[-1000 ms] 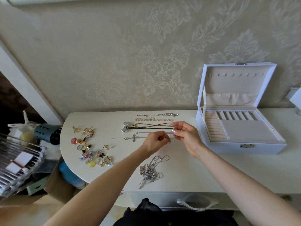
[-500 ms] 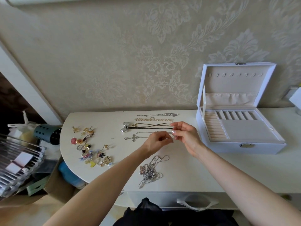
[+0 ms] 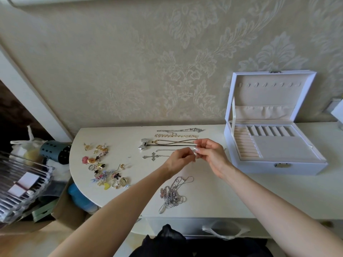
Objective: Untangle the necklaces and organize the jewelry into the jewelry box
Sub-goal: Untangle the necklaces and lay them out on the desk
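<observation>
My left hand and my right hand meet above the table's middle, both pinching a thin silver chain between their fingertips. Just left of them lies a silver cross necklace. Behind it are a bow pendant on a black cord, a gold chain and a silver chain, laid out straight. A tangled heap of silver necklaces lies near the front edge. The white jewelry box stands open at the right, its compartments bare.
A pile of several small earrings and rings covers the left of the white table. Beyond the table's rounded left edge are a dark perforated holder, a cardboard box and clutter. A drawer handle shows below.
Both hands stay close together on the thin chain, with only small finger shifts. Nothing else has moved.
</observation>
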